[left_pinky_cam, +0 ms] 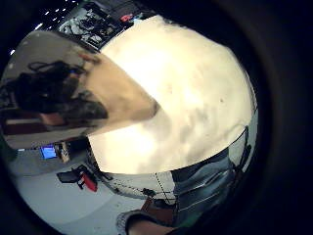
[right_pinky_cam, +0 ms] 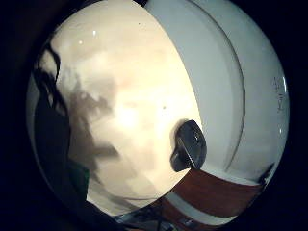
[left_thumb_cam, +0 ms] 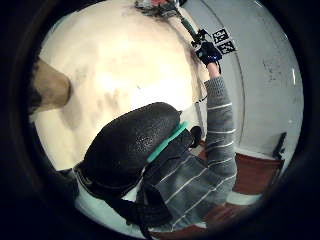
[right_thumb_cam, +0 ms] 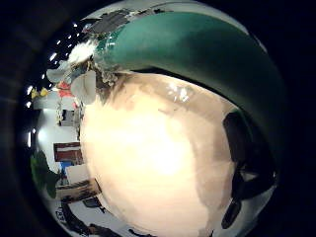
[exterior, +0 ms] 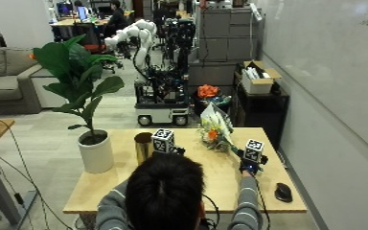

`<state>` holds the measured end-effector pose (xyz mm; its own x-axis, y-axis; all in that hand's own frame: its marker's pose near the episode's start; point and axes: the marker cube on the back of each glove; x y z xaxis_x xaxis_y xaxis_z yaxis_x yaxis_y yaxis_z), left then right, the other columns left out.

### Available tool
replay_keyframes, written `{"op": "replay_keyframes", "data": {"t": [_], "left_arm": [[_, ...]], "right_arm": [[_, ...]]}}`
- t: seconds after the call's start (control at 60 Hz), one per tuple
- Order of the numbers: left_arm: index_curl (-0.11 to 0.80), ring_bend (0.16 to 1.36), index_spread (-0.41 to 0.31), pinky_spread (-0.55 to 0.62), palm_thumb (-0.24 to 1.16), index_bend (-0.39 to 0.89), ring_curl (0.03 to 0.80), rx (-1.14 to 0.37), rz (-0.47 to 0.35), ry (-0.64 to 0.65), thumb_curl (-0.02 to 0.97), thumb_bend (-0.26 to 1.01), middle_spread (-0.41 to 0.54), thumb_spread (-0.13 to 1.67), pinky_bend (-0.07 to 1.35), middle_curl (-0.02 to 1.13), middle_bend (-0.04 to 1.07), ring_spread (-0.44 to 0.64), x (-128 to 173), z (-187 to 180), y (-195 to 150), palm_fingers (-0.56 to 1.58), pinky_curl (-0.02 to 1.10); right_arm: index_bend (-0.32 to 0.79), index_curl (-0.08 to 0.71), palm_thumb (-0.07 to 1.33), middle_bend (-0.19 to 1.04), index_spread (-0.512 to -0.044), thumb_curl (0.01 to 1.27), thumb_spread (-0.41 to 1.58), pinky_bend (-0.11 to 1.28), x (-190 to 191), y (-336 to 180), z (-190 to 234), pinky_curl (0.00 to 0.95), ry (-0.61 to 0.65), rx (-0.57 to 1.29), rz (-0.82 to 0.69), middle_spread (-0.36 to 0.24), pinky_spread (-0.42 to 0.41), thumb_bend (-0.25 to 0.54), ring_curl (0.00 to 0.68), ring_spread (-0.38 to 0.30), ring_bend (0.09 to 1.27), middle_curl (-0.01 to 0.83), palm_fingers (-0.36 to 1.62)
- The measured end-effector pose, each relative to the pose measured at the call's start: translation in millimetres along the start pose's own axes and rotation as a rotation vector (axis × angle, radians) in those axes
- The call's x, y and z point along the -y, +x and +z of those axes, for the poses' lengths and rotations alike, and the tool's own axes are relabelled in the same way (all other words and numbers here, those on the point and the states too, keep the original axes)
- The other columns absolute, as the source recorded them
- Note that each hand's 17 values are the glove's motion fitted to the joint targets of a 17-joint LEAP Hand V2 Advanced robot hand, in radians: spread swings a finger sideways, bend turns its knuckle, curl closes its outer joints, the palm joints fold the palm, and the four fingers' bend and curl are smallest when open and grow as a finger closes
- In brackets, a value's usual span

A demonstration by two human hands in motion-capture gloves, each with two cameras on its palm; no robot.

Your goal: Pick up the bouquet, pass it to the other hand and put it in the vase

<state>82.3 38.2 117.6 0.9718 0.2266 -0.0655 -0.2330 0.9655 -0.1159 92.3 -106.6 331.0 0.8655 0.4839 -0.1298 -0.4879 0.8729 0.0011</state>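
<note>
Left hand [exterior: 171, 149] mostly hidden behind the person's head in the outside view, fingers not visible. Vase [exterior: 143, 147] partly covered there too. Bouquet [exterior: 214, 128] flowers too small to name; stem perhaps inside the right hand [exterior: 249, 165].

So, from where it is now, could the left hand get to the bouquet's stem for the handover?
Probably yes. The right hand holds the bouquet by its green stem, raised over the table. The left hand is beside the gold vase, and only bare tabletop seems to lie between it and the stem.
</note>
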Motion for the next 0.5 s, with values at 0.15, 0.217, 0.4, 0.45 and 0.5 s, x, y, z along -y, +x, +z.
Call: {"op": "replay_keyframes", "data": {"t": [0.15,0.217,0.4,0.45,0.5], "left_arm": [[0.333,0.44,-0.022,0.43,0.00,0.15,0.270,-0.027,-0.057,-0.044,0.297,-0.03,0.187,0.96,0.25,0.35,0.19,0.35,-6,-21,-5,0.27,0.34],[0.334,0.44,-0.022,0.43,0.00,0.15,0.271,0.038,-0.134,0.107,0.297,-0.03,0.187,0.95,0.25,0.35,0.19,0.35,13,-31,-20,0.28,0.34],[0.332,0.44,-0.022,0.41,0.00,0.15,0.272,-0.284,-0.055,0.040,0.297,-0.03,0.171,0.96,0.25,0.36,0.19,0.33,22,-70,-15,0.31,0.34],[0.333,0.44,-0.022,0.40,0.01,0.15,0.273,-0.360,-0.040,0.091,0.299,-0.02,0.161,0.96,0.25,0.36,0.19,0.31,39,-78,-20,0.33,0.34],[0.332,0.44,-0.022,0.38,0.01,0.15,0.275,-0.443,-0.045,0.122,0.299,-0.02,0.151,0.96,0.25,0.36,0.19,0.30,38,-97,-17,0.34,0.34]], "right_arm": [[0.25,0.391,0.92,0.67,-0.220,0.36,1.17,0.72,0,-14,-45,0.479,0.174,0.271,0.021,-0.163,-0.222,0.197,0.538,-0.188,0.90,0.590,1.48],[0.35,0.439,0.89,0.74,-0.224,0.34,1.15,0.73,8,-8,-68,0.501,0.285,0.358,0.080,-0.168,-0.226,0.151,0.567,-0.190,0.95,0.629,1.47],[0.55,0.547,0.91,0.87,-0.211,0.34,1.11,0.78,-35,-18,-137,0.543,0.209,0.695,0.034,-0.166,-0.224,0.085,0.609,-0.183,1.03,0.701,1.41],[0.58,0.565,0.94,0.89,-0.209,0.35,1.11,0.79,-41,-21,-162,0.551,0.266,0.776,0.036,-0.166,-0.223,0.087,0.615,-0.180,1.05,0.713,1.40],[0.60,0.582,0.98,0.91,-0.204,0.37,1.11,0.80,-50,-22,-187,0.557,0.304,0.826,0.041,-0.162,-0.223,0.099,0.619,-0.178,1.06,0.722,1.39]]}}
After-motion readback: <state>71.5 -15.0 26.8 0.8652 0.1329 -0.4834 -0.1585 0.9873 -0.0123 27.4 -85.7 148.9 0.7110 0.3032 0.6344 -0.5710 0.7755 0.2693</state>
